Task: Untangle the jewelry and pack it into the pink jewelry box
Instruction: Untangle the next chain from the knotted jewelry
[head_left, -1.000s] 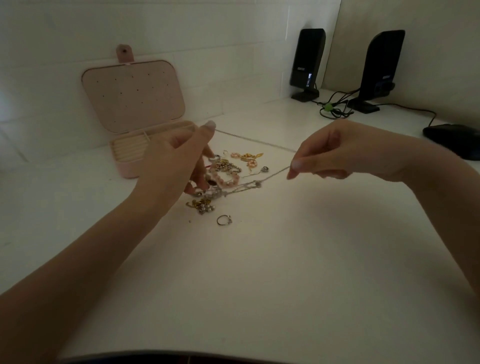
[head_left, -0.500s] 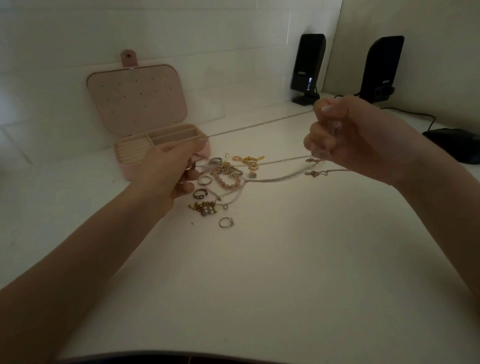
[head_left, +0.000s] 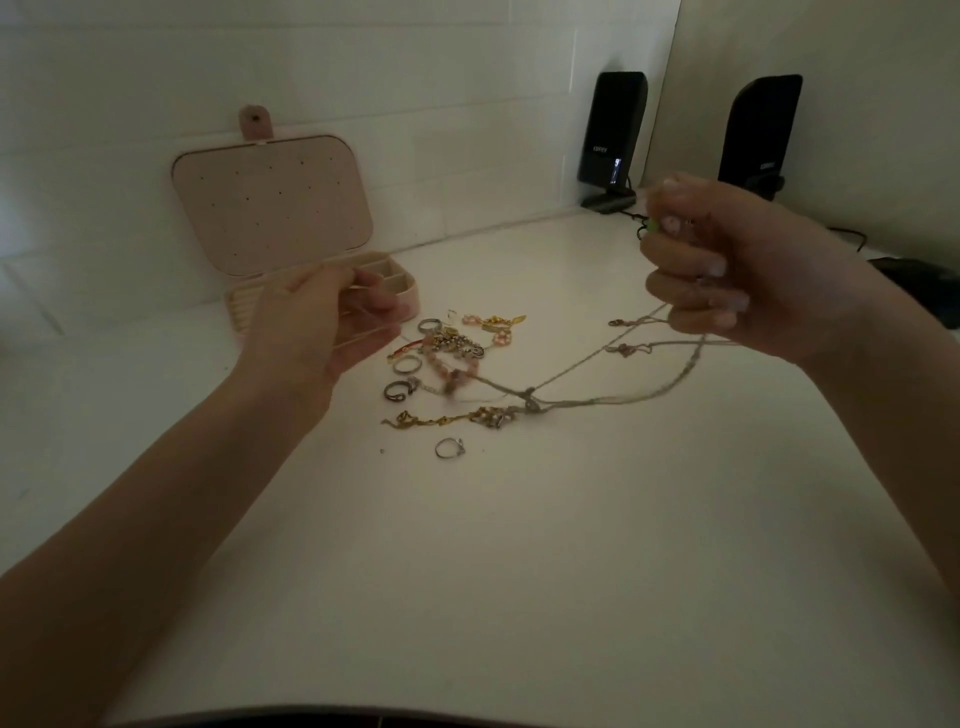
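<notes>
Head view shows the right hand (head_left: 737, 270) clenched around the chain (head_left: 597, 402) and the left hand (head_left: 322, 317) pinching a strand, so the knot (head_left: 530, 405) right of the pink jewelry box (head_left: 270, 208) should be loosened gently, not pulled tight.

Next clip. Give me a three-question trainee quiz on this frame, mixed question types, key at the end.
1. True or false: the pink jewelry box has its lid closed.
2. Which of the hands grips the thin chains: A left hand, B right hand, C neither?
3. Fill in: the lone silver ring lies on the table, ____ the camera than the jewelry pile.

Key: 1 false. 2 B. 3 nearer.
</notes>
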